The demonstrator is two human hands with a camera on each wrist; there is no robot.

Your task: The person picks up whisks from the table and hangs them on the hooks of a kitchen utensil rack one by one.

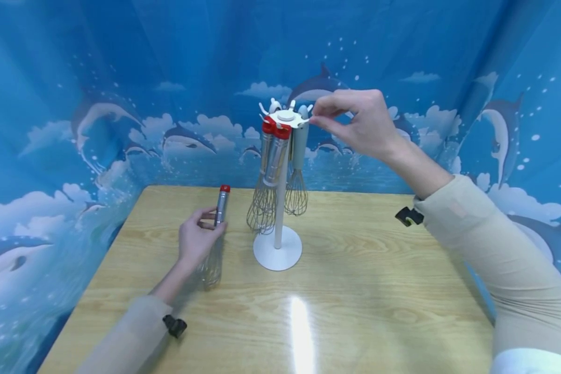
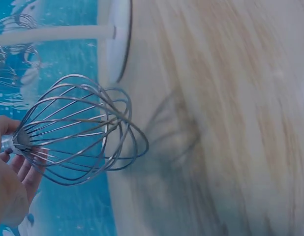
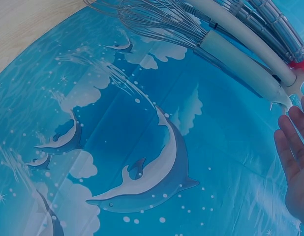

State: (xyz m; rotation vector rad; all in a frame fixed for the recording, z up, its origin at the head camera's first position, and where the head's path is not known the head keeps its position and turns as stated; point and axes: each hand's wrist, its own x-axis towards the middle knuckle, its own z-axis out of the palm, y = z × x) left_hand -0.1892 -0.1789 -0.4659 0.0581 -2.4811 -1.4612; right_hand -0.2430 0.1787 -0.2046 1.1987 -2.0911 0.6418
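My left hand (image 1: 198, 236) grips a balloon whisk (image 1: 222, 205) by its shiny metal handle, which has a red end cap. Its wire loops (image 2: 88, 130) stand out beyond the hand in the left wrist view, above the wooden table. A white whisk stand (image 1: 278, 254) with a ring of hooks rises at the middle. At its top right, thumb and index finger of my right hand (image 1: 357, 122) pinch a hook tip. Just beside that hand hangs a whisk with a grey-green handle (image 1: 300, 145). Two red-capped metal whisks (image 1: 277, 156) hang on the stand's front.
Behind and beside the table (image 1: 355, 291) hangs a blue curtain (image 1: 191, 62) printed with dolphins and clouds. The stand's round base is near the table's back edge. Another light handle (image 1: 275, 106) shows partly hidden behind the stand's top.
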